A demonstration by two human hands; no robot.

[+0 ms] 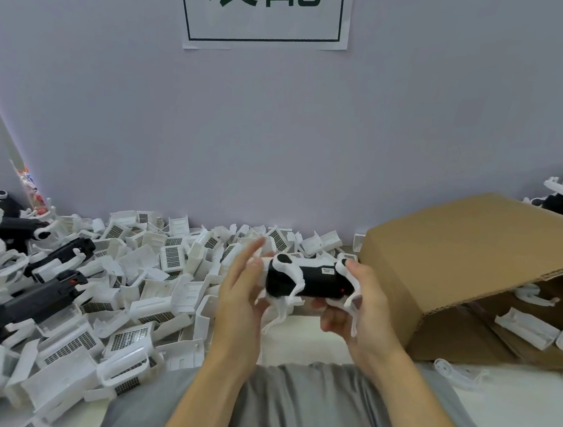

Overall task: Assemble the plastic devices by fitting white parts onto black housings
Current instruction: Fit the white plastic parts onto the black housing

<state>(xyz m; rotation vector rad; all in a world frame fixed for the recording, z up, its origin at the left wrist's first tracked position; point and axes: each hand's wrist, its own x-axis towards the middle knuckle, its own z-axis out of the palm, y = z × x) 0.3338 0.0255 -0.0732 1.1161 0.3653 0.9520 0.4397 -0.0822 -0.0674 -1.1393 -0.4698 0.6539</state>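
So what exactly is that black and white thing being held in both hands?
The black plastic housing with white clip-on parts is oblong, lying roughly level above the lap. White curved pieces wrap both ends, thin white legs hang below, and a small label sits on top. The right hand grips its right end; the left hand touches its left end, fingers straight.

A white worktop [528,419] carries a heap of white parts [149,286] on the left, black housings [41,300] at far left, and a tipped cardboard box [468,262] on the right, loose white pieces [460,373] beside it.
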